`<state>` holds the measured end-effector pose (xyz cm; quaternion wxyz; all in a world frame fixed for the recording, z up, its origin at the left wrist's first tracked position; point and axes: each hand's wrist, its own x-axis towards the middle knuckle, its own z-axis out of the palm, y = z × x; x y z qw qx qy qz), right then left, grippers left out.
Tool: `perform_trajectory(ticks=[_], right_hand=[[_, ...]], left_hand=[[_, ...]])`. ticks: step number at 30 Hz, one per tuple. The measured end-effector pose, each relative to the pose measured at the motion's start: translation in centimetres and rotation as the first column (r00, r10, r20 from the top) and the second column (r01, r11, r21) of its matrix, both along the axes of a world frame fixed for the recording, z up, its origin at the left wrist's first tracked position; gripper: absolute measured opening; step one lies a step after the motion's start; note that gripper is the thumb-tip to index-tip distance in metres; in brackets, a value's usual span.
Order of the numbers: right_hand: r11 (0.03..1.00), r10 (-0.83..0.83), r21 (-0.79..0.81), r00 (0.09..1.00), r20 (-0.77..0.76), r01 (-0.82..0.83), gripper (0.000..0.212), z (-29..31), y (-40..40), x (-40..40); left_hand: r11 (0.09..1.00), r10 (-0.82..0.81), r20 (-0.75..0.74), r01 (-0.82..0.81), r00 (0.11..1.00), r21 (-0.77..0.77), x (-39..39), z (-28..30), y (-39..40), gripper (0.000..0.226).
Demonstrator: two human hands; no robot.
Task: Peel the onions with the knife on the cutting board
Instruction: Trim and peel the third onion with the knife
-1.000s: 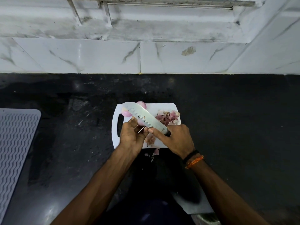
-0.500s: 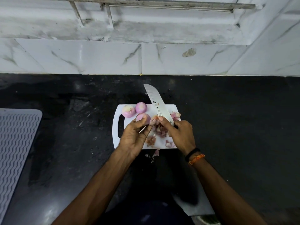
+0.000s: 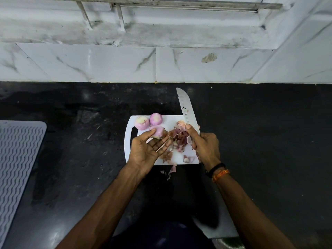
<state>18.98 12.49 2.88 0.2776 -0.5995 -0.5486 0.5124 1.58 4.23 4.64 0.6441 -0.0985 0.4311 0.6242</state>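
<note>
While my right hand (image 3: 206, 150) grips the knife (image 3: 187, 112), blade pointing past the cutting board's (image 3: 129, 141) far edge, my left hand (image 3: 147, 150) opens, fingertips touching 1 onion (image 3: 158, 131) beside 2 peeled ones; it could roll off. A moment ago the blade crossed both hands.

Left hand (image 3: 149, 150) has set its onion (image 3: 158, 131) down, fingers (image 3: 162, 144) opening.
</note>
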Motion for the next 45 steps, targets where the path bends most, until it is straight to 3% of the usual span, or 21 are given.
perform_trajectory(ticks=[6,10,14,18,20,23,30,32,34,36,40,45], right_hand=[[0.966,0.183,0.113,0.923,0.338,-0.233,0.052,0.1,0.4,0.1],[0.935,0.227,0.165,0.888,0.401,-0.313,0.037,0.0,0.3,-0.2],[0.906,0.280,0.217,0.899,0.336,-0.363,0.030,0.3,0.2,-0.5],[0.861,0.333,0.277,0.884,0.329,-0.427,0.037,0.8,0.2,-0.9],[0.833,0.345,0.321,0.877,0.333,-0.450,0.062,0.8,0.2,-1.0],[0.797,0.359,0.366,0.864,0.354,-0.481,0.070,0.8,0.2,-1.2],[0.753,0.259,0.439,0.835,0.486,-0.489,0.052,1.4,-0.3,-1.8],[0.758,0.236,0.451,0.843,0.483,-0.471,0.063,1.5,-0.5,-2.2],[0.760,0.205,0.463,0.844,0.496,-0.456,0.088,1.5,-0.7,-2.5],[0.746,0.182,0.492,0.848,0.498,-0.449,0.094,1.6,-0.8,-2.5],[0.709,0.122,0.547,0.842,0.526,-0.445,0.074,1.9,-0.8,-2.5],[0.775,0.093,0.492,0.841,0.533,-0.397,0.058,1.8,-0.8,-2.6]], left_hand=[[1.000,0.003,-0.042,-0.003,0.999,0.013,0.1,-0.2,-0.1,0.017],[1.000,0.005,-0.043,-0.005,0.999,-0.005,-0.1,-0.4,-0.1,0.018],[0.998,-0.052,-0.088,0.049,0.995,-0.036,-0.2,-0.4,-0.2,0.026],[0.996,-0.079,-0.111,0.075,0.991,-0.037,-0.2,-0.2,-0.1,0.034],[0.995,-0.095,-0.117,0.092,0.989,-0.032,-0.2,-0.2,-0.1,0.042],[0.994,-0.112,-0.141,0.110,0.984,-0.024,0.0,-0.2,-0.1,0.042],[0.993,-0.117,-0.142,0.120,0.983,0.013,0.4,0.7,-0.1,0.017],[0.995,-0.100,-0.122,0.103,0.987,0.016,0.6,0.8,0.0,0.018],[0.996,-0.087,-0.099,0.090,0.991,0.023,0.6,0.9,0.1,0.025],[0.996,-0.089,-0.092,0.092,0.992,0.023,0.5,1.0,0.1,0.028],[0.993,-0.115,-0.107,0.116,0.988,0.000,0.2,0.9,0.2,0.024],[0.997,-0.033,-0.120,0.041,0.992,0.063,0.2,0.9,0.1,0.020]])
